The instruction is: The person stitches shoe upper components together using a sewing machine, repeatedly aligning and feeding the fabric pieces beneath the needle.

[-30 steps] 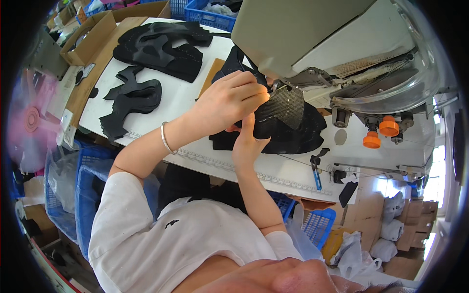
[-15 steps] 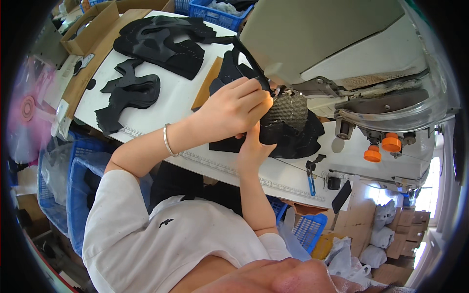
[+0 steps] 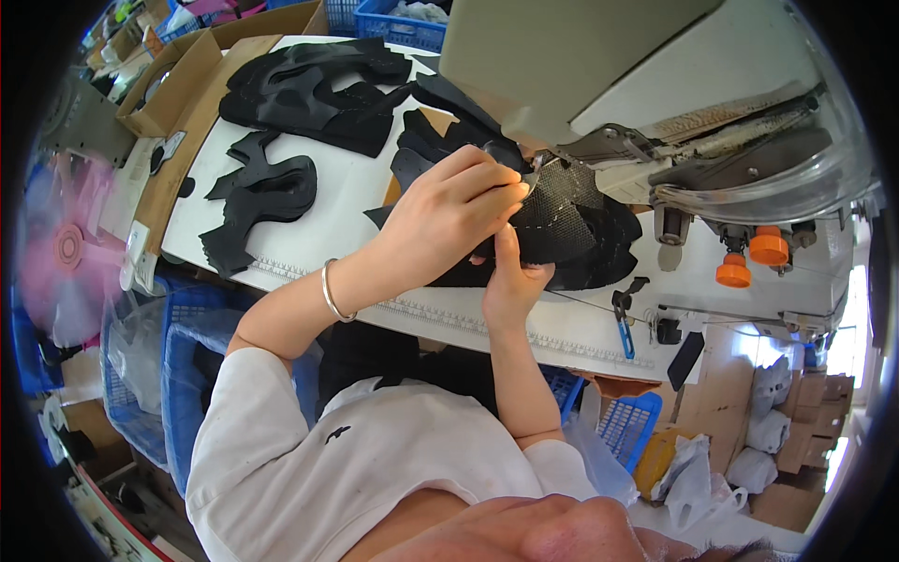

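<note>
A black shoe upper with a grey mesh panel [image 3: 560,208] lies on the white table under the sewing machine [image 3: 552,56]. My left hand [image 3: 454,211], with a bangle at its wrist, pinches the upper's edge between thumb and fingers beside the needle area. Lower down, my right hand [image 3: 515,281] holds the near edge, its thumb pointing up and its fingers partly hidden. More black cut pieces [image 3: 421,140] lie left of the machine foot, partly behind my left hand. The needle itself is hard to make out.
Two stacks of black pieces, a large one [image 3: 314,94] and a small one [image 3: 267,197], lie to the left. A blue-handled thread snip [image 3: 625,335] sits near the front edge. Orange knobs [image 3: 768,245] jut from the machine. Lined blue baskets [image 3: 178,393] and a pink fan [image 3: 67,245] stand left.
The whole view has shifted, so most things sit further right. Beside the machine, the raised black strip now lies lower and flatter. Both hands keep hold of the upper near the needle area.
</note>
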Action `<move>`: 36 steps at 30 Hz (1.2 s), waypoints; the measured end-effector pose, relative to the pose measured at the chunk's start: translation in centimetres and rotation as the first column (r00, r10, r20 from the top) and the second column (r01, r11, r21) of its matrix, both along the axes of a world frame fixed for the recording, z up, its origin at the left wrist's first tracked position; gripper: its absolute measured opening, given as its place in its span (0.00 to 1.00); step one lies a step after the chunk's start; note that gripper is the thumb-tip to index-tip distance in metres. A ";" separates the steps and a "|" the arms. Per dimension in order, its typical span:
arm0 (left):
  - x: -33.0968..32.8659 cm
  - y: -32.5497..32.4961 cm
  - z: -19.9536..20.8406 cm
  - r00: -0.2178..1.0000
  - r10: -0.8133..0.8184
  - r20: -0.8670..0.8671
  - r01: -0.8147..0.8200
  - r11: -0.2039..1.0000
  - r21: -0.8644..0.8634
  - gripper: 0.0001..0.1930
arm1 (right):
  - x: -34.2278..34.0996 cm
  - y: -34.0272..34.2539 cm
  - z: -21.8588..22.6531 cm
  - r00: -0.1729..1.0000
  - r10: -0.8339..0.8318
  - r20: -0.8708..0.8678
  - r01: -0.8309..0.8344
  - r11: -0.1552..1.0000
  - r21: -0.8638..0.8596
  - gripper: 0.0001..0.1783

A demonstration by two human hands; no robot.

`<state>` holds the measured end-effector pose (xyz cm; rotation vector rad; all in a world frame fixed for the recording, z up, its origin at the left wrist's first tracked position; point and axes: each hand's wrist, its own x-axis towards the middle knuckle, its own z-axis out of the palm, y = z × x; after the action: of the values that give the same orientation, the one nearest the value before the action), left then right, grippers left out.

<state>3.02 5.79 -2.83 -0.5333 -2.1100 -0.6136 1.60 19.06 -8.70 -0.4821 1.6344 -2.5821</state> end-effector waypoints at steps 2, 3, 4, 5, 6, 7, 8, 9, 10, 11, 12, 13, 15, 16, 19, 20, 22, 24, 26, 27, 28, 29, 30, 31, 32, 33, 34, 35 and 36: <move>0.1 -0.1 0.2 1.000 -0.009 0.005 0.009 1.000 -0.021 0.18 | 0.0 -0.1 0.0 1.000 0.011 0.001 -0.011 1.000 -0.027 0.08; 0.2 0.0 0.2 1.000 0.007 -0.016 -0.008 0.997 -0.073 0.19 | 0.0 0.0 -0.2 1.000 0.010 -0.001 -0.010 1.000 -0.027 0.08; 0.2 0.1 0.3 0.999 0.022 -0.038 -0.027 0.992 -0.124 0.21 | -0.1 0.1 -0.3 0.999 0.029 -0.028 -0.030 0.999 -0.039 0.08; 0.3 0.2 0.4 0.999 0.022 -0.040 -0.027 0.992 -0.123 0.21 | -0.1 0.1 -0.4 0.997 0.047 -0.056 -0.050 0.997 -0.051 0.07; 0.3 0.4 0.4 0.997 0.034 -0.069 -0.044 0.987 -0.153 0.22 | 0.0 0.0 -0.2 0.997 0.048 -0.057 -0.051 0.997 -0.051 0.07; 0.4 0.4 0.4 0.994 0.045 -0.099 -0.063 0.981 -0.183 0.23 | 0.3 -0.2 0.2 0.998 0.035 -0.050 -0.038 0.997 -0.066 0.06; 0.4 0.4 0.3 0.994 0.046 -0.100 -0.064 0.981 -0.183 0.23 | 0.5 -0.2 0.4 0.999 0.022 -0.042 -0.026 0.996 -0.082 0.05; 0.3 0.4 0.3 0.993 0.048 -0.105 -0.070 0.975 -0.213 0.23 | 0.6 -0.2 0.4 0.999 0.023 -0.044 -0.026 0.996 -0.082 0.05; 0.3 0.3 0.3 0.993 0.050 -0.109 -0.075 0.967 -0.243 0.23 | 0.7 -0.1 0.4 0.998 0.033 -0.059 -0.038 0.995 -0.094 0.05; 0.3 0.3 0.4 0.993 0.050 -0.110 -0.076 0.967 -0.244 0.23 | 0.7 -0.1 0.4 0.996 0.043 -0.074 -0.051 0.993 -0.106 0.05; 0.4 0.4 0.7 0.994 0.050 -0.097 -0.074 0.962 -0.262 0.22 | 0.7 0.2 0.0 0.996 0.041 -0.076 -0.049 0.993 -0.107 0.05; 0.4 0.6 0.8 0.995 0.050 -0.083 -0.071 0.957 -0.280 0.21 | 0.6 0.5 -0.6 0.993 0.062 -0.103 -0.075 0.990 -0.123 0.06; 0.3 0.8 0.7 0.994 0.066 -0.088 -0.089 0.950 -0.299 0.21 | 0.5 0.4 -0.5 0.988 0.082 -0.133 -0.101 0.985 -0.141 0.06; 0.2 0.9 0.6 0.992 0.084 -0.090 -0.109 0.943 -0.316 0.20 | 0.6 -0.1 0.2 0.998 0.005 -0.063 -0.013 0.993 -0.118 0.03; 0.2 1.3 0.4 0.983 0.132 -0.127 -0.169 0.920 -0.353 0.18 | 0.5 -0.3 0.4 0.996 -0.088 0.009 0.088 0.993 -0.085 0.05; 0.2 1.4 0.4 0.983 0.127 -0.131 -0.166 0.920 -0.355 0.18 | 0.5 -0.2 0.1 0.995 -0.097 0.015 0.098 0.992 -0.078 0.05; 0.3 1.7 0.5 0.974 0.166 -0.153 -0.212 0.907 -0.365 0.18 | 0.1 0.2 -1.2 0.995 -0.102 0.015 0.102 0.993 -0.062 0.05; 0.3 1.9 0.4 0.972 0.168 -0.163 -0.217 0.906 -0.363 0.19 | -0.1 0.2 -1.2 0.994 -0.105 0.015 0.105 0.994 -0.043 0.06; 0.2 1.8 0.3 0.970 0.172 -0.172 -0.224 0.906 -0.359 0.19 | 0.1 -0.2 -0.5 0.989 -0.150 -0.005 0.150 0.987 -0.058 0.08; 0.3 1.8 0.3 0.974 0.159 -0.161 -0.207 0.917 -0.342 0.20 | 0.1 -0.1 -0.7 0.988 -0.151 -0.008 0.151 0.987 -0.055 0.08; 0.3 1.8 0.2 0.978 0.147 -0.151 -0.189 0.926 -0.326 0.20 | 0.0 0.0 -1.1 0.990 -0.139 -0.037 0.138 0.989 -0.047 0.09; 0.3 1.8 0.3 0.977 0.147 -0.152 -0.190 0.928 -0.321 0.20 | 0.0 0.2 -1.4 0.990 -0.126 -0.066 0.124 0.992 -0.038 0.10; 0.3 1.6 0.2 0.979 0.137 -0.148 -0.177 0.936 -0.305 0.21 | 0.1 0.1 -1.2 0.990 -0.122 -0.066 0.119 0.992 -0.034 0.10; 0.2 1.5 0.1 0.981 0.127 -0.143 -0.165 0.943 -0.289 0.22 | 0.3 -0.1 -0.9 0.992 -0.120 -0.041 0.118 0.992 -0.043 0.10; 0.1 1.3 0.0 0.981 0.133 -0.142 -0.170 0.943 -0.285 0.22 | 0.4 -0.2 -0.5 0.993 -0.117 -0.015 0.116 0.992 -0.052 0.11; 0.0 1.2 -0.2 0.981 0.120 -0.153 -0.157 0.952 -0.261 0.23 | 0.4 -0.4 -0.2 0.994 -0.113 -0.016 0.112 0.993 -0.048 0.11; -0.1 1.0 -0.3 0.981 0.107 -0.163 -0.144 0.961 -0.238 0.23 | 0.3 -0.6 0.2 0.993 -0.121 -0.014 0.120 0.991 -0.051 0.10; -0.1 0.8 -0.2 0.980 0.113 -0.163 -0.149 0.961 -0.233 0.23 | 0.2 -0.8 0.3 0.992 -0.130 -0.012 0.129 0.990 -0.054 0.10; -0.1 0.5 -0.1 0.984 0.106 -0.144 -0.135 0.969 -0.208 0.24 | 0.1 -0.9 0.3 0.992 -0.125 -0.012 0.124 0.991 -0.050 0.10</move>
<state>2.89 6.34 -2.97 -0.5450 -2.0775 -0.2719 1.66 18.12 -8.41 -0.4157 1.6601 -2.7204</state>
